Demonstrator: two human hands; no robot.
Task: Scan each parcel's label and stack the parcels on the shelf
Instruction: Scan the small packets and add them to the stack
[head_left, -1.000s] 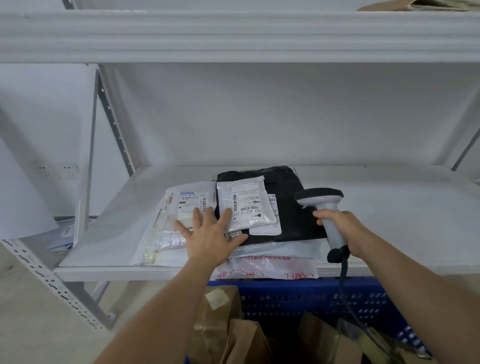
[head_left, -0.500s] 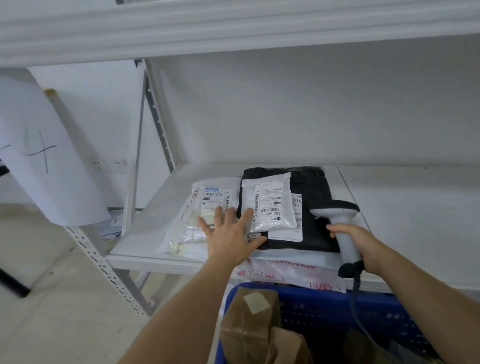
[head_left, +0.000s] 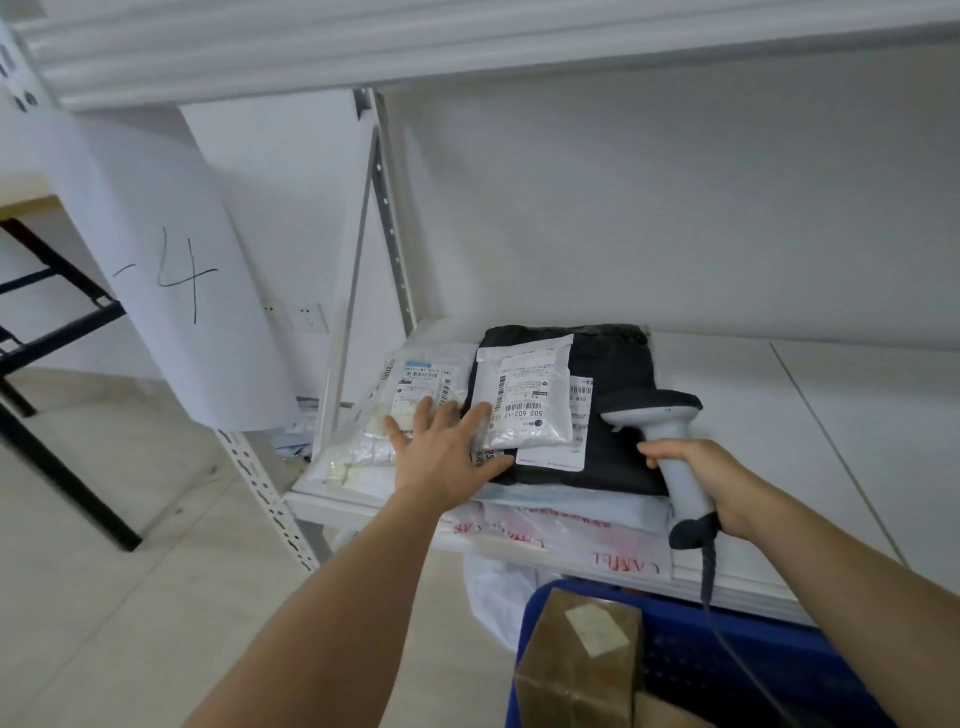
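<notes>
While the left hand (head_left: 445, 453) lies flat with fingers spread on the clear-bagged parcel (head_left: 410, 410) at the left end of the shelf (head_left: 831, 441), the right hand (head_left: 706, 478) curls round the grip of the grey scanner (head_left: 670, 447). The scanner's dark head hangs over the black parcel (head_left: 613, 374), which lies just right of the clear one and carries a small white labelled parcel (head_left: 524, 397). Below the shelf's front edge stands a blue crate (head_left: 779, 670) holding a brown parcel (head_left: 576, 660).

A plain white wall (head_left: 649, 208) stands behind, with sockets (head_left: 304, 316) low at left. The floor (head_left: 130, 545) is pale tile. A black-framed table (head_left: 47, 312) stands far left, beside a hanging paper sheet (head_left: 171, 270) marked "4".
</notes>
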